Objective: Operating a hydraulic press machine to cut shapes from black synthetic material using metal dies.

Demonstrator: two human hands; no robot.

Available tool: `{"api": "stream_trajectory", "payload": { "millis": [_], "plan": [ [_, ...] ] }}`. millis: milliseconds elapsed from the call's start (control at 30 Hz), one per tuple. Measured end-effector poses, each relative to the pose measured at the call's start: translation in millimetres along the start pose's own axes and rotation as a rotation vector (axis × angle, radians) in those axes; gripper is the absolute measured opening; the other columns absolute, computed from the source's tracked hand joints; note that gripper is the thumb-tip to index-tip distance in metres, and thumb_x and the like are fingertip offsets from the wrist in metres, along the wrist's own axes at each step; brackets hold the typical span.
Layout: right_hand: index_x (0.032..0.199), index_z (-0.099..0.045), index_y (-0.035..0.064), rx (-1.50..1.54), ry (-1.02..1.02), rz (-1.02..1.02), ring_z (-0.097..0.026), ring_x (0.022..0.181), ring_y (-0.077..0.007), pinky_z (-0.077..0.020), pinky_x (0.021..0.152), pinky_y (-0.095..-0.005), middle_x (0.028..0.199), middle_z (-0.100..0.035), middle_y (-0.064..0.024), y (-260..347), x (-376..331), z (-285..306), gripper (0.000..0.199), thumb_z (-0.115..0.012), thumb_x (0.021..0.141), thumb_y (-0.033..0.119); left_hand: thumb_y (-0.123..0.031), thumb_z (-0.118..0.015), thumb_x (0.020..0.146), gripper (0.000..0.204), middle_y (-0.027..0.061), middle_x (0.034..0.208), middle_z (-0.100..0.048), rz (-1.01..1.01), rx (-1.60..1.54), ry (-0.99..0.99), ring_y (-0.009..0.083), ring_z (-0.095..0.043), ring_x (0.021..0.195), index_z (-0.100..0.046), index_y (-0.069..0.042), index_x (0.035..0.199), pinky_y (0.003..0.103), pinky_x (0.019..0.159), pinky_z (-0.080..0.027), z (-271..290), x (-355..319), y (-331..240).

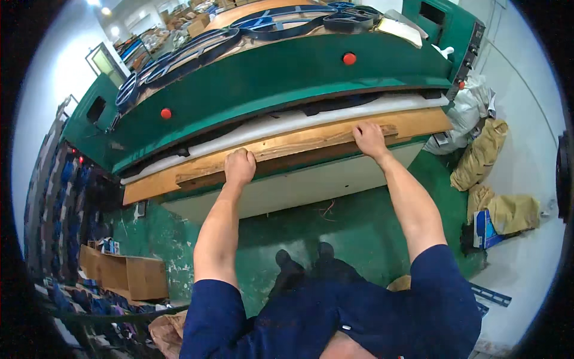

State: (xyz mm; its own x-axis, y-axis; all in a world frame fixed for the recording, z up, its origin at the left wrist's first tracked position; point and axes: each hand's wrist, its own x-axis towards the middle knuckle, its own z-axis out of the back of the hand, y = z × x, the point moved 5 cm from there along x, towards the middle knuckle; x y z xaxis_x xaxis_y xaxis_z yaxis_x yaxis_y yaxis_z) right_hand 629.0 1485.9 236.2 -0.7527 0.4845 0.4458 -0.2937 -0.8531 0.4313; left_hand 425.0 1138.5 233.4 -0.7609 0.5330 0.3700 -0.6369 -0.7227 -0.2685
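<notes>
Both my arms reach forward to a large green machine (pixel 257 78). From its low opening a wide wooden board (pixel 427 121) sticks out, with a white padded layer (pixel 341 112) above it. Along the board's front edge runs a long wooden strip (pixel 299 145). My left hand (pixel 240 167) is closed over this strip, left of the middle. Farther right, my right hand (pixel 369 139) grips the same strip near its right end. My fingertips are mostly hidden behind the wood.
Two red buttons, one right (pixel 349 58) and one left (pixel 166 113), stick out of the machine's front. Blue-black metal cutting frames (pixel 281 27) lie on top. A cardboard box (pixel 128 275) stands lower left. Tan sacks (pixel 481 155) and a white plastic bag (pixel 466 113) sit along the right wall.
</notes>
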Motion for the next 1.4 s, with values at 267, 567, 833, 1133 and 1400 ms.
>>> {"api": "stream_trajectory", "payload": {
  "millis": [267, 567, 833, 1133, 1400],
  "plan": [
    [0.083, -0.065, 0.0032, -0.021, -0.034, 0.052, -0.059, 0.090, -0.0383, -0.0417, 0.085, -0.0484, 0.087, -0.066, -0.0187, 7, -42, 20, 0.026, -0.052, 0.089, 0.025, -0.023, -0.047, 0.090, 0.032, 0.0238, 0.085, -0.065, -0.056, -0.011, -0.117, 0.0411, -0.060, 0.087, -0.062, 0.003, 0.077, 0.050, 0.085, -0.044, 20, -46, -12],
    [0.081, -0.066, 0.0038, -0.059, -0.140, 0.035, -0.059, 0.084, -0.0377, -0.0419, 0.082, -0.0483, 0.083, -0.066, -0.0178, 20, -143, 73, 0.023, -0.057, 0.086, 0.024, -0.020, -0.053, 0.088, 0.022, 0.0191, 0.075, -0.062, -0.165, -0.072, -0.175, 0.0390, -0.057, 0.078, -0.058, -0.002, 0.076, 0.049, 0.077, -0.042, 55, -148, -47],
    [0.063, -0.064, 0.0070, -0.185, -0.167, -0.194, -0.059, 0.072, -0.0356, -0.0417, 0.072, -0.0443, 0.069, -0.065, -0.0141, 46, -218, 106, 0.030, -0.060, 0.084, 0.029, -0.017, -0.061, 0.082, 0.013, 0.0120, 0.071, -0.057, -0.265, -0.190, -0.247, 0.0316, -0.056, 0.071, -0.060, -0.005, 0.077, 0.045, 0.070, -0.041, 96, -242, -63],
    [0.055, -0.052, 0.0086, -0.180, -0.183, -0.159, -0.055, 0.063, -0.0317, -0.0393, 0.066, -0.0431, 0.059, -0.057, -0.0092, 72, -292, 141, 0.030, -0.065, 0.079, 0.021, -0.014, -0.060, 0.080, 0.011, 0.0100, 0.079, -0.064, -0.259, -0.172, -0.129, 0.0279, -0.060, 0.074, -0.064, -0.006, 0.086, 0.041, 0.072, -0.044, 122, -317, -77],
    [0.061, -0.058, 0.0074, 0.127, -0.127, -0.147, -0.059, 0.063, -0.0285, -0.0441, 0.059, -0.0392, 0.061, -0.059, -0.0083, 65, -299, 171, 0.021, -0.070, 0.077, 0.012, -0.004, -0.069, 0.077, 0.021, 0.0154, 0.086, -0.064, -0.339, -0.411, -0.054, 0.0334, -0.061, 0.078, -0.061, -0.002, 0.097, 0.042, 0.070, -0.048, 131, -269, -125]
  ]
}}
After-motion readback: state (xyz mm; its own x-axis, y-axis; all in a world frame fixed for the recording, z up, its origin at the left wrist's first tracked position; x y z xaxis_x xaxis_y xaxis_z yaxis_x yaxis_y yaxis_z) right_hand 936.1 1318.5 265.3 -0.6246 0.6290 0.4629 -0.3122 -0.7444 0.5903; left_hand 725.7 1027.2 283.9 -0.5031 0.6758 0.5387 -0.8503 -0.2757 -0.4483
